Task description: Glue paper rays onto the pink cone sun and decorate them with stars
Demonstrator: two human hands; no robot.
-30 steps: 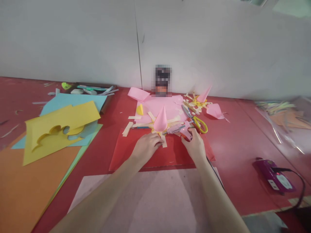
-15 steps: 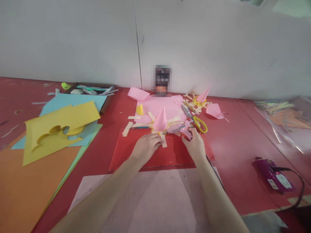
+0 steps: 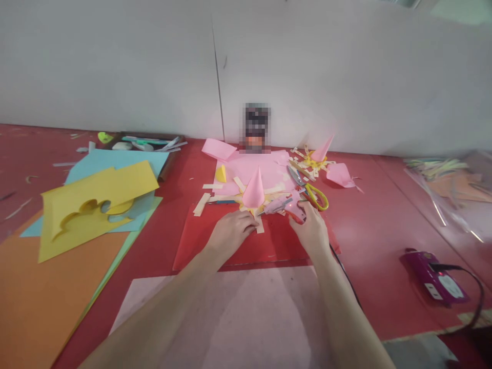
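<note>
My right hand (image 3: pixel 312 231) is wrapped round a pink glue gun (image 3: pixel 286 206), its nozzle pointing left at the base of an upright pink paper cone (image 3: pixel 253 189). My left hand (image 3: pixel 229 230) has its fingers curled, pinching a cream paper strip (image 3: pixel 260 224) below the cone. The cone stands on crossed cream strips over a red sheet (image 3: pixel 238 246). Yellow-handled scissors (image 3: pixel 313 193) lie just behind the glue gun.
Yellow (image 3: pixel 92 205), blue and orange (image 3: pixel 42 302) sheets lie at the left. A pale pink sheet (image 3: pixel 230 318) lies near me. More pink cones (image 3: pixel 322 149) and scraps sit by the wall. A purple power strip (image 3: pixel 436 282) with a black cord is at the right.
The glue gun's nozzle has edged a little closer to the cone's base. My left hand has stayed put.
</note>
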